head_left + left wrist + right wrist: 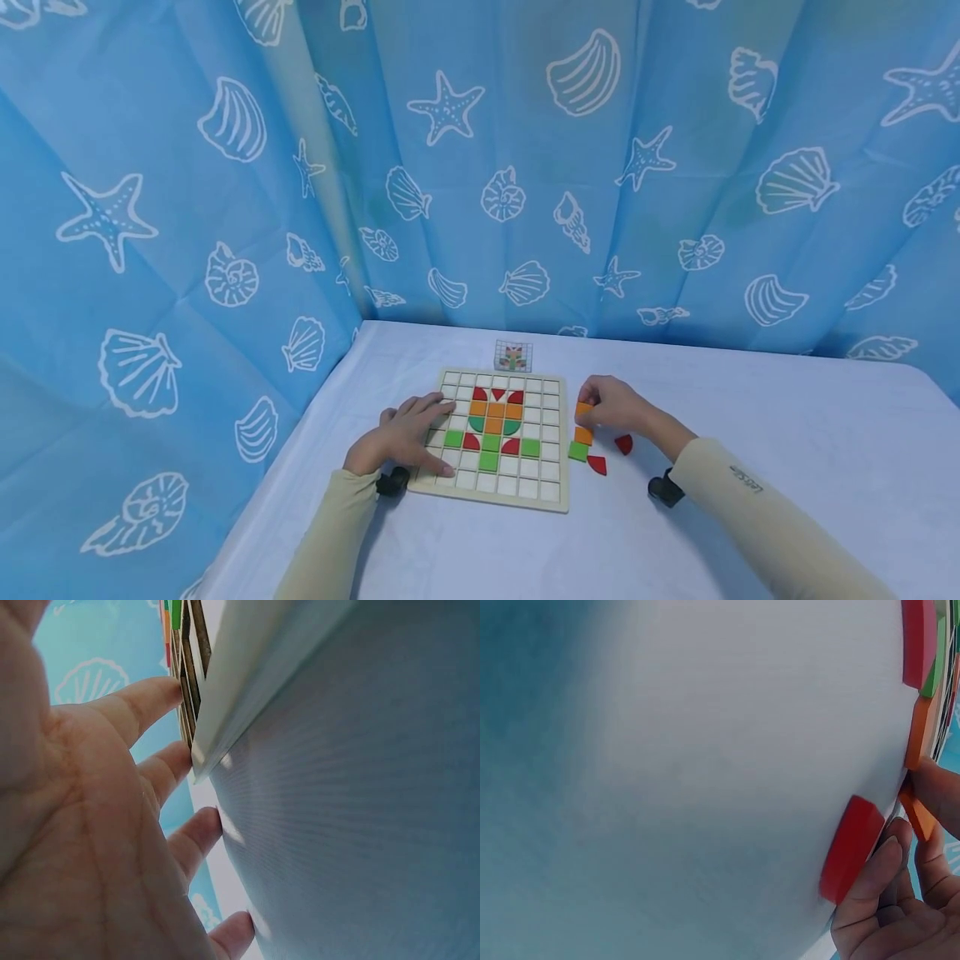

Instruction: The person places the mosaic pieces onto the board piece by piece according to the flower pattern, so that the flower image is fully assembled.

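Observation:
A square wooden grid board (550, 472) lies on the table, with red, orange and green tiles forming a flower-like pattern in its cells. My left hand (408, 433) rests spread over the board's left edge, thumb and fingertips on its cells and rim. Just right of the board, my right hand (617, 406) pinches an orange square tile (918, 815) between thumb and fingers. Close by on the cloth are another orange square (583, 436), a light green square (578, 451) and two red quarter-round tiles, one red tile (597, 465) nearer me and the other red tile (624, 444) below the right wrist.
A small pattern card (513, 356) with a printed grid and flower lies behind the board. White cloth (750, 408) covers the table. A blue curtain (487, 275) with shell and starfish prints hangs along the back and left.

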A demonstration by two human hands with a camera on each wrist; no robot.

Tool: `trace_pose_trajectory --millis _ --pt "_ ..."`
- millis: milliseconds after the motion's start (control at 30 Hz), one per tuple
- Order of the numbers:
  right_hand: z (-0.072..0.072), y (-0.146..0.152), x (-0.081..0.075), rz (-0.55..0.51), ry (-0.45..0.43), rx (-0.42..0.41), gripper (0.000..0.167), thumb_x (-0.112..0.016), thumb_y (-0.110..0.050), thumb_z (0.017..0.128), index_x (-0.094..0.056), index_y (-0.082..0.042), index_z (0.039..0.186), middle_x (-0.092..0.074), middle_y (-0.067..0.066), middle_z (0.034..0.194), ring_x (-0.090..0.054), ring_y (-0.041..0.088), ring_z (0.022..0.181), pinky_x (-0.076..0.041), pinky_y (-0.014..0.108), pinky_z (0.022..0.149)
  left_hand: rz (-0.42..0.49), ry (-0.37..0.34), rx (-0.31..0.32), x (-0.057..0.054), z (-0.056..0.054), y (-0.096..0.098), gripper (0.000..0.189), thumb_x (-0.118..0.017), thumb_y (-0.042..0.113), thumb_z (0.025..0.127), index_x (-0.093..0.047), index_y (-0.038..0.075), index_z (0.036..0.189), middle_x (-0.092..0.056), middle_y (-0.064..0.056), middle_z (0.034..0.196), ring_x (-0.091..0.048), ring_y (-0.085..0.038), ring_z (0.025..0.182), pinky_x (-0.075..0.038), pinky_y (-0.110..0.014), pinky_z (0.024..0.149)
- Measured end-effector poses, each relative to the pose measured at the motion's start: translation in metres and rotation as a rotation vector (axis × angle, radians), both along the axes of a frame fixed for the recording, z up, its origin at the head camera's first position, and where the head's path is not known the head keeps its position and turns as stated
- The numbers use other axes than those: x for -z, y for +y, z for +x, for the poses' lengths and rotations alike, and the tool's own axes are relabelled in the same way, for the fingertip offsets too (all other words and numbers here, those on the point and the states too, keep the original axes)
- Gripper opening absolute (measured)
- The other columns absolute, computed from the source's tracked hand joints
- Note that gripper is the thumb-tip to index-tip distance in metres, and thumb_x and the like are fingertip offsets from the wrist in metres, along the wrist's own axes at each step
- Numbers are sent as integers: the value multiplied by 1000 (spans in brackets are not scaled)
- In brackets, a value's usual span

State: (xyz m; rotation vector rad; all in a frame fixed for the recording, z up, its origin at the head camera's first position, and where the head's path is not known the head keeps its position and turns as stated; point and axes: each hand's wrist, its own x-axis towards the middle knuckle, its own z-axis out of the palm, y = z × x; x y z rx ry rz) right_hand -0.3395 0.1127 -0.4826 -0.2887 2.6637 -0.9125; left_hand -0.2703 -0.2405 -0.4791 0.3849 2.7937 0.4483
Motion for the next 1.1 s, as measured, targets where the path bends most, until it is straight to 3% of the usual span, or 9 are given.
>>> trace_pose_trajectory --millis 433,800,1100 --pt "-6 0 2 -34 5 0 30 -79 -18 81 -62 -8 103 -59 7 93 -55 21 84 -50 27 70 -6 -6 -3 -3 -2 -2 107 -84 59 68 -31 28 155 -23 -3 164 -20 -33 149 -22 -66 111" --pt "7 3 15 -5 14 13 28 -79 -16 81 -62 -9 102 -58 6 90 -54 20 83 -50 27 69 8 -36 -7 7 8 4 105 -85 57 68 -34 27 154 -26 -4 163 -22 -33 147 -22 -66 111" --pt "1 1 4 8 30 0 28 -78 -17 83 -60 -9 103 -58 6 91 -55 19 84 -51 28 70 -9 -20 -20 -1 2 4 104 -85 58 67 -35 27 153 -26 -3 162 -22 -33 147 -23 -66 110"
